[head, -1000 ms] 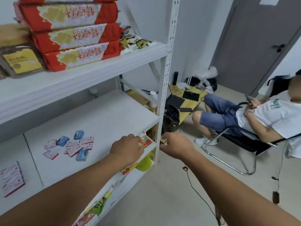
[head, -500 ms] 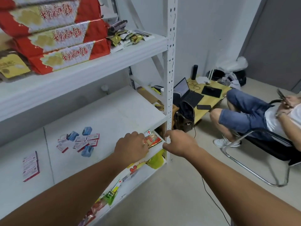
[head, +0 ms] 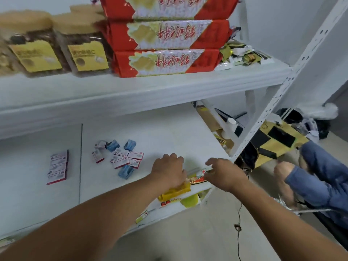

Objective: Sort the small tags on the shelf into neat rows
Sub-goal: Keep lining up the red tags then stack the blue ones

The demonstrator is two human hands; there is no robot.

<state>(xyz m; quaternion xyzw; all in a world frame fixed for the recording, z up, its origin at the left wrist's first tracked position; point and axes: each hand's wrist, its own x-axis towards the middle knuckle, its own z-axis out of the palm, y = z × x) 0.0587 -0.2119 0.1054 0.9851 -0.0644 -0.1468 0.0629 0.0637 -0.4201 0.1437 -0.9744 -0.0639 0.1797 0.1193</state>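
Now both hands work at the front edge of the shelf [head: 160, 127], not at the tags. The left hand [head: 169, 173] has its fingers curled over a yellow packet [head: 177, 190]; whether they really grip it, I cannot tell. The right hand [head: 224, 174] pinches a red packet [head: 197, 178], probably to clear space. Loose tags [head: 124, 157] lie jumbled near the left hand, and a neat row [head: 57, 167] lies well apart.
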